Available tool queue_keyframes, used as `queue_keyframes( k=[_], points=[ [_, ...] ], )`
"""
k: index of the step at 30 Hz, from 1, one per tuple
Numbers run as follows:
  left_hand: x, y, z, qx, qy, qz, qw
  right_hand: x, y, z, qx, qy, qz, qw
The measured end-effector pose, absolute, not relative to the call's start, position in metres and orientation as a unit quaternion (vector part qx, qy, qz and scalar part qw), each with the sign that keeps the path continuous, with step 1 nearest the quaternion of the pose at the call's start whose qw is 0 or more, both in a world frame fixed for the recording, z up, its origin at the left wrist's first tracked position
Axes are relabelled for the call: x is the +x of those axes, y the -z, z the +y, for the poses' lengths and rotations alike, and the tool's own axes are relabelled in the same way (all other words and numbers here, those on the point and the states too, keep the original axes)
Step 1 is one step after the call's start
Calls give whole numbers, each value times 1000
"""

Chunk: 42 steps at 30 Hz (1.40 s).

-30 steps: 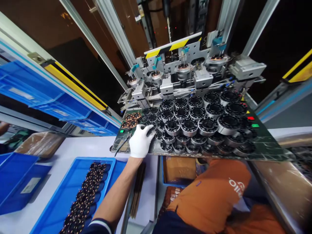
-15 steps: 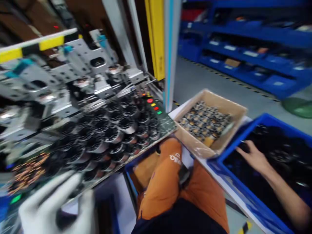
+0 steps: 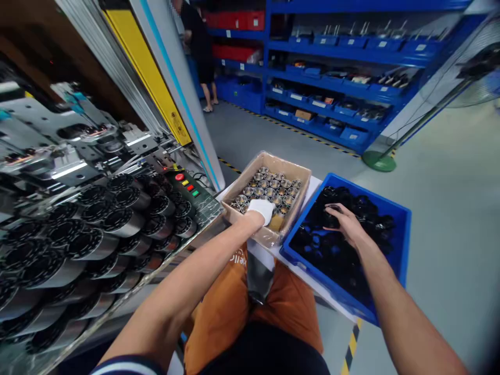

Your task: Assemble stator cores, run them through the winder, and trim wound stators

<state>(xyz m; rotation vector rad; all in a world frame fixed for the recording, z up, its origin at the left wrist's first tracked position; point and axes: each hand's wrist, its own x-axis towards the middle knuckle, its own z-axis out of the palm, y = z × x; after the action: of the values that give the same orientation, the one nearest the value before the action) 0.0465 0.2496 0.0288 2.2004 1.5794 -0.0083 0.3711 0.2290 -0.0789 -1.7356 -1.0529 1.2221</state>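
Note:
My left hand, in a white glove, reaches down into a cardboard box among rows of short metal cylinders. Its fingertips are hidden, so I cannot see if it grips one. Over a blue bin on the right, my bare right hand has thumb and fingers around a small black part. Many more glossy black parts fill that bin in a loose heap.
Metal cylinders with black slotted inserts stand crowded on the bench at left, before a machine with metal fixtures. A button panel sits at the bench corner. Behind are blue shelves, a person and a fan stand.
My view has turned right. My gloved left hand has moved from the bench side into the cardboard box. My right hand stays in the blue bin with a black part.

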Motion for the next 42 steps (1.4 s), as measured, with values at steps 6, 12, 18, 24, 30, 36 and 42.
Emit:
queue_keyframes(
  k=[6,12,18,24,30,36,42],
  points=[
    [51,-17,259,766,-31,587,261,371,72,231,-658,-519,-366,406],
    [18,-14,256,717,-158,587,340,365,69,229,-628,-568,-356,395],
    [-2,-28,191,572,-346,506,545,354,63,223,-619,-586,-361,380],
    [-12,-7,72,393,-483,436,650,318,12,173,-576,-566,-373,457],
    [-13,13,-1,264,-558,323,718,210,-37,52,-419,-653,-399,489],
    [-12,-11,-13,361,-625,389,572,147,-43,13,-303,-597,-517,533],
    [-7,-9,-26,391,-632,511,432,145,-36,17,-397,-516,-584,485]
  ],
)
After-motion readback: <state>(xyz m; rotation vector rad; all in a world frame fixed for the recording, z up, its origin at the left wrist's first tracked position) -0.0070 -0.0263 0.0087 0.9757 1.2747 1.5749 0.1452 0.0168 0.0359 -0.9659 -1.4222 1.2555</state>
